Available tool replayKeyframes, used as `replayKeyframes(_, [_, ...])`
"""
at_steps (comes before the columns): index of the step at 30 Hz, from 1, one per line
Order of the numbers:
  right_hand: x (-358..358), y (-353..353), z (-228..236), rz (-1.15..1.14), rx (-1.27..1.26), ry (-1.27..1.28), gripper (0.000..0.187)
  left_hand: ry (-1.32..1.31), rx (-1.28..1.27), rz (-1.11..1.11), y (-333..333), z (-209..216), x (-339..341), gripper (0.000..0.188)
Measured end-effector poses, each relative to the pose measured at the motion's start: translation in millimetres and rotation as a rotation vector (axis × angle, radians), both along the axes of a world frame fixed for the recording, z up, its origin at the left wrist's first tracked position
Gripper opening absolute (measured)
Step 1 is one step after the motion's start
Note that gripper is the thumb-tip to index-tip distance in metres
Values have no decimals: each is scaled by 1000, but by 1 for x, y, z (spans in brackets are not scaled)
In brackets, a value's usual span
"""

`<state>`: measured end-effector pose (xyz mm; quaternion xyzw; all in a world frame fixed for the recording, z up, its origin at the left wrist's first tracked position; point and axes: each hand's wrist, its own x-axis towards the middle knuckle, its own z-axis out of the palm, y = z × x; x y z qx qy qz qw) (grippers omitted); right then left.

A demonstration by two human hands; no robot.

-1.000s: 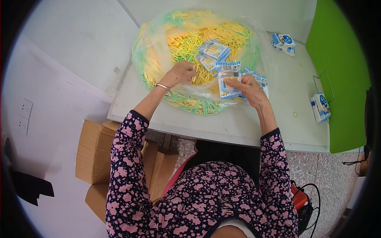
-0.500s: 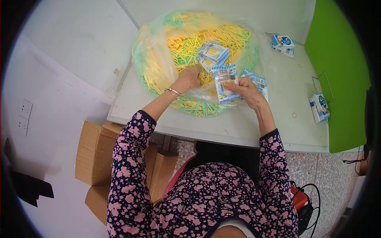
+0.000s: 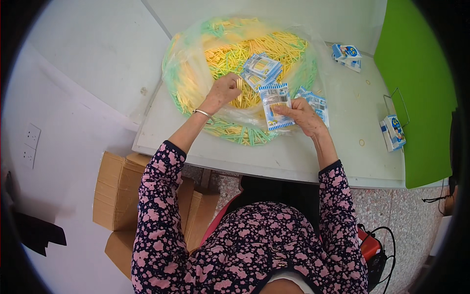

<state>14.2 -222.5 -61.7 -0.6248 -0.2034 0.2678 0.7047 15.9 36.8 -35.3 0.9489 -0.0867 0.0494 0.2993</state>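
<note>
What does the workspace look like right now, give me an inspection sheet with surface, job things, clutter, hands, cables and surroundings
Surface: white table, its far half under a clear plastic sheet.
Job's things: heap of yellow and green sticks on the plastic; small clear packet with blue and white edging; loose stack of like packets on the heap.
Clutter: packets at the far right corner and at the right edge.
Hands: left hand closed in the sticks; right hand holds the packet.
Cables: black cable on the floor by a red item.
Surroundings: cardboard boxes on the left, green panel on the right.
</note>
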Motion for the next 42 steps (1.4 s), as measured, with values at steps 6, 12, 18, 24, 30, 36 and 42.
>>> replayKeyframes(6, [2, 4, -4, 39, -28, -23, 27, -27, -536, -4, -12, 35, -15, 32])
replayKeyframes(12, [0, 7, -2, 96, 4, -25, 25, -30, -791, -126, -47, 76, -33, 33])
replayKeyframes(18, [-5, 4, 5, 151, -50, -17, 23, -20, -791, -183, -53, 71, -35, 30])
replayKeyframes(24, [-14, 3, 23, 152, -93, 1, 23, 118, -694, -253, -57, 57, -39, 20])
replayKeyframes(30, [-12, 6, 11, 151, 34, 10, 23, 87, -513, -229, -60, 41, -39, 19])
replayKeyframes(36, [-11, 5, 11, 160, 93, 21, 24, 40, -363, -297, -64, 41, -43, 22])
replayKeyframes(42, [-8, 6, 12, 93, 94, -11, 24, 109, -491, -339, -71, 42, -34, 27])
